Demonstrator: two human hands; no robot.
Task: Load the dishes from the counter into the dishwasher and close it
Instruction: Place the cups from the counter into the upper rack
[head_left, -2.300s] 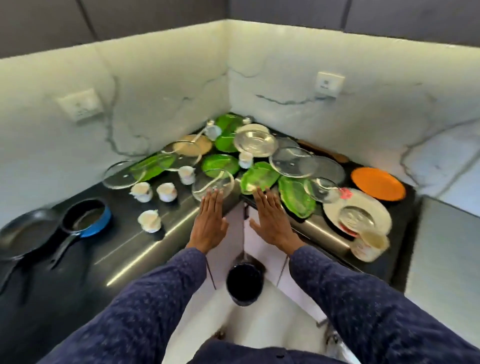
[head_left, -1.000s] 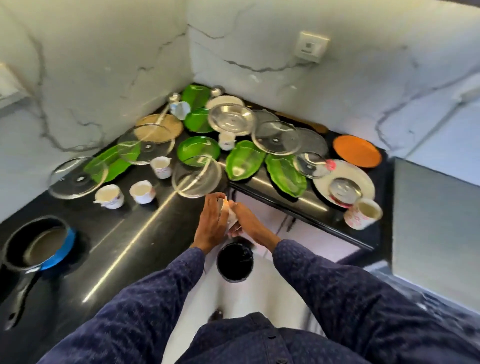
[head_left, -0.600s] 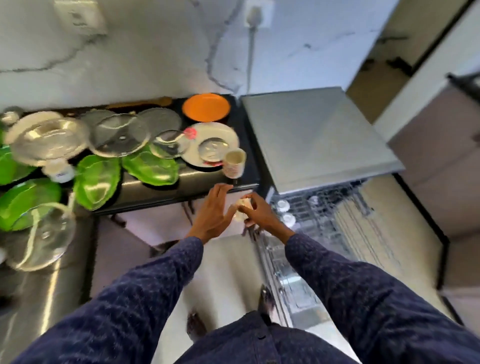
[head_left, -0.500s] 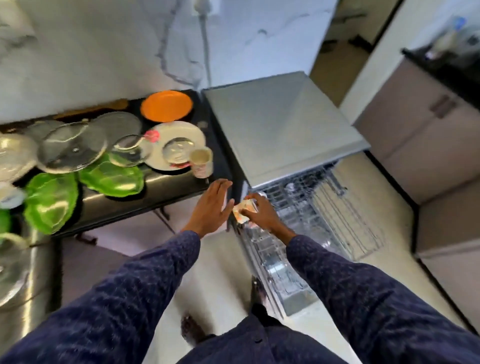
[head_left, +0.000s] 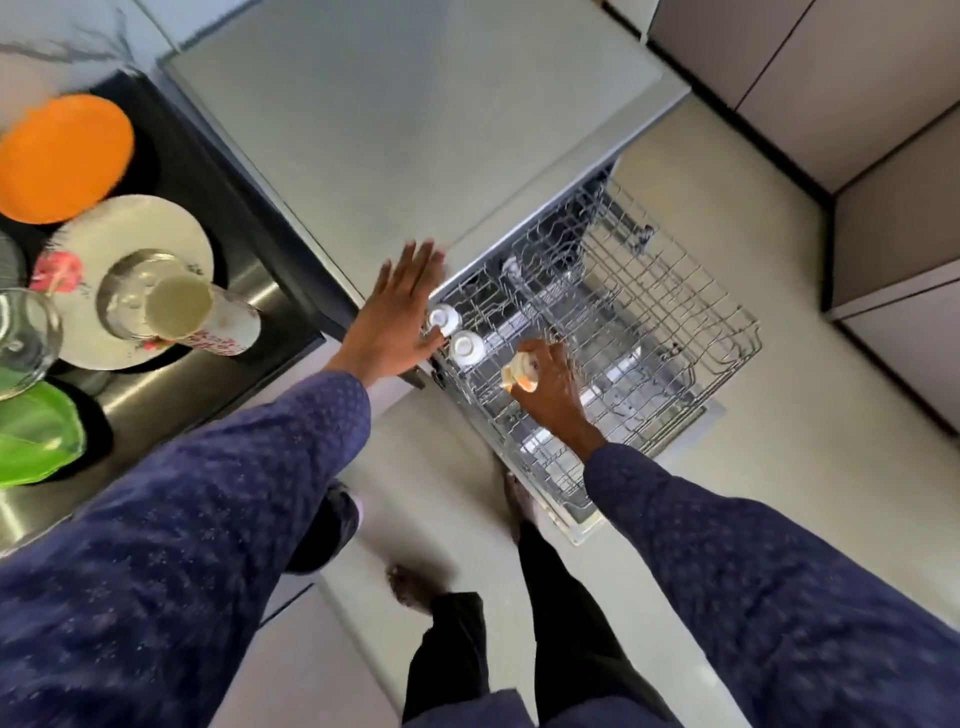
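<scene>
The dishwasher's wire rack (head_left: 649, 332) is pulled out over the floor, under the grey top (head_left: 405, 104). Two small white cups (head_left: 467, 347) sit upside down at the rack's left edge. My right hand (head_left: 550, 384) grips a small white cup (head_left: 517, 375) and holds it over the rack, just right of those two. With straight fingers, my left hand (head_left: 400, 317) hovers flat at the rack's left corner beside the cups. On the black counter (head_left: 208, 171) at left lie an orange plate (head_left: 60, 156), a white plate (head_left: 130, 280), a tall mug (head_left: 202, 319) and a green plate (head_left: 31, 436).
A glass lid (head_left: 23, 338) lies at the counter's left edge. Beige cabinets (head_left: 857, 104) stand at the far right beyond the pale floor. My legs and feet (head_left: 415, 577) are below, next to the open dishwasher door.
I have turned from the counter to the dishwasher. My right hand carried the small cup down over the rack; my left hand came off the cup and spread flat by the rack's corner.
</scene>
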